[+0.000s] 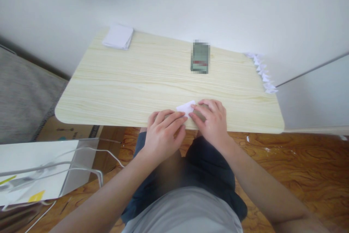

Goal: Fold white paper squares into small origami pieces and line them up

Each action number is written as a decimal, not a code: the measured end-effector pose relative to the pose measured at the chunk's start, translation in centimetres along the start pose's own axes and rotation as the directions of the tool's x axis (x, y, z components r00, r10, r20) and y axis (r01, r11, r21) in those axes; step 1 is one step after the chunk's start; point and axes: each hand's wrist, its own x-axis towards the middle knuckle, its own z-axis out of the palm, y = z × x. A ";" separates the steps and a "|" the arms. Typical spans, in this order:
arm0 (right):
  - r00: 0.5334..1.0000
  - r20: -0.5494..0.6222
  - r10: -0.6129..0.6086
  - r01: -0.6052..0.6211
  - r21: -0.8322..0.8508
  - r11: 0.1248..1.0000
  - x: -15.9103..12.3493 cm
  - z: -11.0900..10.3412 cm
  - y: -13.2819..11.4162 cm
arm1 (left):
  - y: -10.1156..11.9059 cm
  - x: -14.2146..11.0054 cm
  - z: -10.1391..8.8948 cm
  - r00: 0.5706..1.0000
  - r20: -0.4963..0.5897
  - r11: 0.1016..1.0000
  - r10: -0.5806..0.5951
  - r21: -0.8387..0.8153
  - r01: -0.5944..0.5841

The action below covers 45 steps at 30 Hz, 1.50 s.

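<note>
A small folded piece of white paper (186,108) lies at the front edge of the table, between my two hands. My left hand (165,131) holds its lower left side, with the fingertips on top and the thumb tucked below. My right hand (211,118) grips the paper's right side between thumb and index finger, the other fingers curled. Part of the paper is hidden under the fingertips, so its exact shape cannot be made out.
On the wood-patterned table (152,80) are a stack of white paper (118,36) at the back left, a blurred-out phone-shaped object (200,57), and a row of folded white paper pieces (263,73) along the right edge. A white box (35,160) with cables stands lower left.
</note>
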 end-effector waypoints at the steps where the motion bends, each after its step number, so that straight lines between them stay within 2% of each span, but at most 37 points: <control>1: 1.000 -0.005 -0.002 0.002 -0.003 1.000 -0.1 0.0 0.0 | 0.0 0.0 0.0 1.000 0.003 1.000 0.000 0.002 0.000; 11: 0.999 -0.047 -0.012 0.009 -0.064 0.998 -0.5 0.3 0.2 | -0.2 -0.2 0.4 1.000 -0.006 1.000 -0.002 0.021 0.002; 29: 0.997 -0.080 0.003 -0.009 -0.074 0.997 -0.5 0.4 0.2 | 0.1 -0.4 0.6 0.999 -0.023 1.000 -0.023 0.004 0.023; 37: 0.999 -0.046 0.026 -0.028 -0.047 0.999 -0.4 0.2 0.1 | -1.1 0.3 0.0 0.999 0.001 0.997 0.033 -0.067 -0.033; 45: 0.999 -0.035 0.019 -0.019 -0.025 0.999 -0.4 0.0 -0.1 | -2.0 1.6 -0.1 0.997 0.041 0.997 0.068 -0.032 -0.066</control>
